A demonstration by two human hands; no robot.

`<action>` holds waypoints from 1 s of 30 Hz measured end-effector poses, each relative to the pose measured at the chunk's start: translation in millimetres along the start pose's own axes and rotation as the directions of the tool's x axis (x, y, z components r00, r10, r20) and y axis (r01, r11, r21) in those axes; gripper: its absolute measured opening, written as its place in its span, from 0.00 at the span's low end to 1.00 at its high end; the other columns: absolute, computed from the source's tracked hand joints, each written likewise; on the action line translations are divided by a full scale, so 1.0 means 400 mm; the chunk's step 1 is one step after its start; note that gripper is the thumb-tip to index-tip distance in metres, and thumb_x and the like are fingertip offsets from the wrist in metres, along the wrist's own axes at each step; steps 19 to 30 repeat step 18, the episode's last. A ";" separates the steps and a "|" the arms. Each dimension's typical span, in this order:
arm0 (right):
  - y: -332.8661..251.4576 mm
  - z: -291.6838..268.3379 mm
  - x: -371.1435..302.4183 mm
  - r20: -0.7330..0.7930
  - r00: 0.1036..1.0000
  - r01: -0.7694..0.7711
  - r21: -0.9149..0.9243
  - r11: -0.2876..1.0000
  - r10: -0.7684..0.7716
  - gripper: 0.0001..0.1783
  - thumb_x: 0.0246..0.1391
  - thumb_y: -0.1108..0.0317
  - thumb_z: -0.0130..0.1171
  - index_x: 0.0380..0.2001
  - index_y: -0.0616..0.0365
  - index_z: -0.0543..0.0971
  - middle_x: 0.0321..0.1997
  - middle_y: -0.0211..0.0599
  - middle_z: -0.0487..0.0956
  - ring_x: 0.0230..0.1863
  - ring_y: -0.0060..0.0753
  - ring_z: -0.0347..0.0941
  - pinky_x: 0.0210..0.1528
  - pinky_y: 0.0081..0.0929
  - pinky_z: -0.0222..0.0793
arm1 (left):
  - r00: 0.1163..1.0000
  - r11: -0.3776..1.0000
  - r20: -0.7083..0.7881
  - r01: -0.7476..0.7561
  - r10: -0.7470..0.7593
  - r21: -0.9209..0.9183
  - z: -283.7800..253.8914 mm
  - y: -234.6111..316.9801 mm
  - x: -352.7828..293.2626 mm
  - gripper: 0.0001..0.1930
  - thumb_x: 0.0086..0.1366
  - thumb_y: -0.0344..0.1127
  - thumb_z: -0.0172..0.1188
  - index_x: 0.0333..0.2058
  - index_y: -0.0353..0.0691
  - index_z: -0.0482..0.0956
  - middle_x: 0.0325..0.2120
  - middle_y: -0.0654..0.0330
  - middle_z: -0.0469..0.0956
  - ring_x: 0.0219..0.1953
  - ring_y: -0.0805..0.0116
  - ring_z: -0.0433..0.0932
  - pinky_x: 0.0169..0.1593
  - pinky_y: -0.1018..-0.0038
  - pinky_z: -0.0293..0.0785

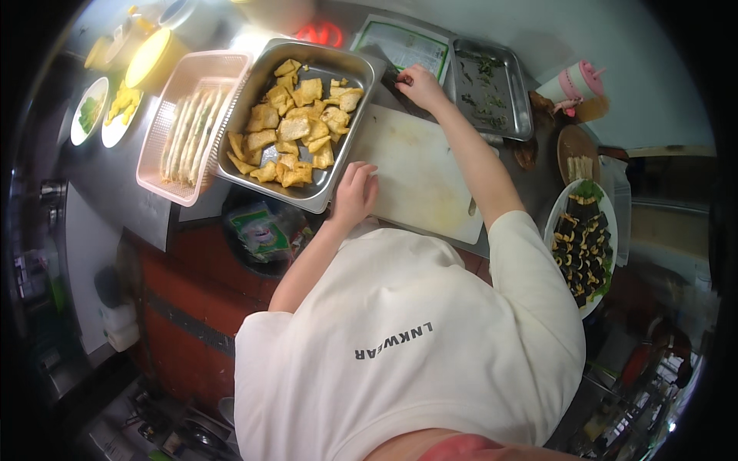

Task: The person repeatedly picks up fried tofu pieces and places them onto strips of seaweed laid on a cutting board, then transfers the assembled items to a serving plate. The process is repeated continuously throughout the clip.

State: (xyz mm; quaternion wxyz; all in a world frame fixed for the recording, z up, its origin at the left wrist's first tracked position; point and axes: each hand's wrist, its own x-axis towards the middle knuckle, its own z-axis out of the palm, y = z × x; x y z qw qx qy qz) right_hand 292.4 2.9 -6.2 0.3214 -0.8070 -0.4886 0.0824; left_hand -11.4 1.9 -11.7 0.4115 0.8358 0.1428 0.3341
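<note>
A white cutting board (419, 173) lies on the counter in front of me, its surface bare and lightly stained. My left hand (357, 190) rests at the board's left edge, next to the corner of a deep steel tray (321, 201). Its fingers are loosely bent and hold nothing I can see. Beyond the board's far edge, my right hand (419, 86) closes its fingers on the dark handle of a knife (382, 63), whose blade is partly hidden. Golden fried tofu pieces (294, 128) are spread in the steel tray.
A pink basket (147, 154) of long pale rolls stands left of the tray. Behind the board lie a green-edged sheet (411, 42) and a shallow tray (519, 92) with herb scraps. At right are a pink-lidded cup (570, 83) and an oval plate (550, 230) of dark rolls.
</note>
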 end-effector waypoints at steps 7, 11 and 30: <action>-0.004 0.046 0.010 0.032 0.999 -0.005 -0.139 0.990 0.009 0.08 0.47 0.65 0.59 0.29 0.56 0.78 0.37 0.43 0.76 0.43 0.48 0.73 0.44 0.40 0.70 | 1.000 1.000 -0.013 0.005 -0.005 0.011 -0.006 0.010 -0.005 0.11 0.57 0.23 0.58 0.40 0.36 0.74 0.38 0.51 0.72 0.35 0.51 0.75 0.36 0.66 0.73; -0.054 0.020 0.004 -0.222 0.975 0.031 0.110 0.993 -0.006 0.07 0.47 0.69 0.60 0.29 0.59 0.75 0.28 0.39 0.77 0.31 0.39 0.74 0.36 0.32 0.70 | 0.998 0.997 -0.007 -0.067 0.067 0.050 -0.005 -0.002 -0.007 0.13 0.54 0.23 0.59 0.40 0.36 0.73 0.37 0.50 0.71 0.39 0.49 0.73 0.40 0.64 0.72; -0.476 0.069 -0.192 -0.443 0.817 0.570 0.530 0.627 -0.368 0.05 0.51 0.74 0.60 0.33 0.55 0.76 0.35 0.31 0.77 0.33 0.20 0.74 0.42 0.18 0.71 | 0.991 0.988 0.020 -0.130 0.129 0.087 0.020 -0.054 -0.036 0.14 0.56 0.25 0.59 0.42 0.37 0.73 0.39 0.50 0.71 0.42 0.49 0.73 0.43 0.63 0.72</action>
